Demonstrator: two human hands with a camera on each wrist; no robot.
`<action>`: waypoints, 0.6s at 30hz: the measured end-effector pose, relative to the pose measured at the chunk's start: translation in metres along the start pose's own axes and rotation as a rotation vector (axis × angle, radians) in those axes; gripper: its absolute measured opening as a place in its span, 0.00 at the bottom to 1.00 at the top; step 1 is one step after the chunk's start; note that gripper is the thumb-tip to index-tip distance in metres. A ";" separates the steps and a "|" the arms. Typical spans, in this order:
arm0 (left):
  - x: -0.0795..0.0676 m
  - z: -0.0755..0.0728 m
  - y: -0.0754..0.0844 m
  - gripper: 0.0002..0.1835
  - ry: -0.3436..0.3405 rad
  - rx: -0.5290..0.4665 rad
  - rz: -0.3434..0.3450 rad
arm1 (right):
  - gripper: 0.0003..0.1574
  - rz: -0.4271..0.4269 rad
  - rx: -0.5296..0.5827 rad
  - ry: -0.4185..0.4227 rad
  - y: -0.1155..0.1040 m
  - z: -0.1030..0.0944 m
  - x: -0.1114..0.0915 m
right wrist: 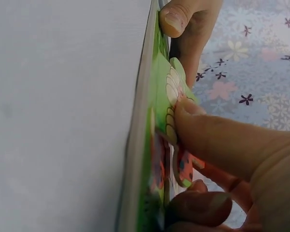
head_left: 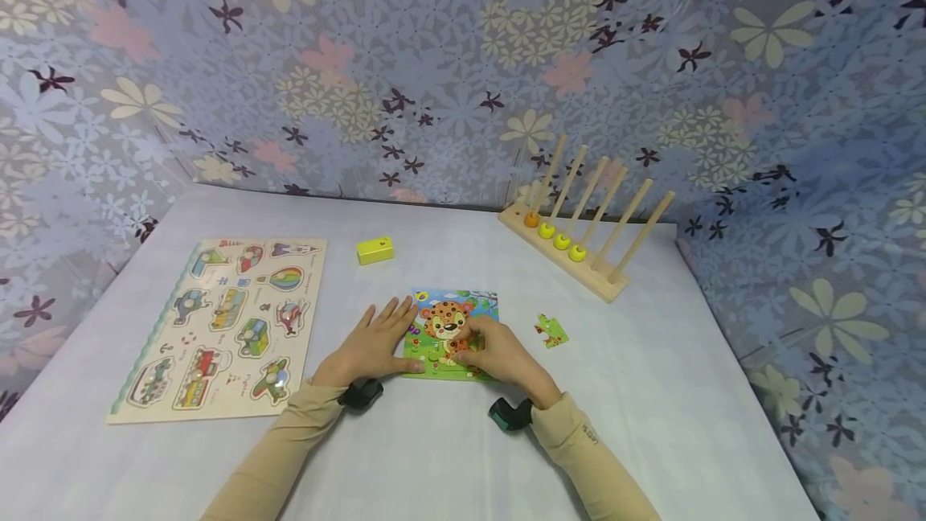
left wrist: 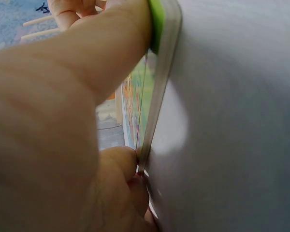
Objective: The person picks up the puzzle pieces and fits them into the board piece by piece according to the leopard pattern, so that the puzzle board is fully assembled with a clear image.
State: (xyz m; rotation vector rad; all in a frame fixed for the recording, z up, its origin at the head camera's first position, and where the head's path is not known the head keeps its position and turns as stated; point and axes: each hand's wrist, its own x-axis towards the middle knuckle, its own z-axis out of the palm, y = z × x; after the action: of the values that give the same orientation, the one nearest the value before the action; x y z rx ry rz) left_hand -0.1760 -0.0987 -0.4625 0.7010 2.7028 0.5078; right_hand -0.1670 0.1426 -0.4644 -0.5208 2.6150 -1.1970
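Note:
A small leopard jigsaw puzzle point(head_left: 445, 313) lies on the white table in the head view. My left hand point(head_left: 372, 344) rests spread along its left side, with the thumb point(right wrist: 174, 20) pressing the board near its front edge. Over the lower right part of the picture, my right hand point(head_left: 499, 350) pinches a puzzle piece point(right wrist: 184, 169) between thumb and fingers. That piece is green with a red patch and stands tilted up from the board in the right wrist view. Another loose green puzzle piece point(head_left: 553, 333) lies to the right of the board.
At the left is a wooden peg board point(head_left: 246, 296) with vehicle pictures. A yellow block point(head_left: 374, 251) sits behind the puzzle. Toward the back right stands a wooden rack point(head_left: 564, 252) of upright rods with a few orange and yellow beads. Flowered cloth point(head_left: 434, 63) hangs behind the table.

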 end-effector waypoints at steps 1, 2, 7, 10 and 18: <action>0.000 0.000 0.000 0.53 0.000 -0.001 0.000 | 0.09 0.001 -0.007 0.001 0.000 0.000 0.000; 0.000 0.000 0.000 0.53 0.000 0.000 -0.001 | 0.09 0.005 -0.016 0.003 -0.001 0.000 0.000; -0.001 0.000 0.001 0.53 0.002 -0.001 0.000 | 0.10 0.046 -0.018 0.011 -0.004 0.001 0.001; -0.001 -0.001 0.001 0.53 0.001 -0.001 0.001 | 0.10 0.069 -0.022 0.024 -0.006 0.002 0.000; -0.001 0.000 0.001 0.53 0.002 -0.001 0.000 | 0.10 0.034 0.000 0.020 -0.002 0.002 0.000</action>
State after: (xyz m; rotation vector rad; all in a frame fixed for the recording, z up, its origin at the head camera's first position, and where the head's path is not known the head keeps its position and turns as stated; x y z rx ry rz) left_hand -0.1751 -0.0980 -0.4620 0.7003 2.7038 0.5099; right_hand -0.1656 0.1399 -0.4637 -0.4640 2.6297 -1.1980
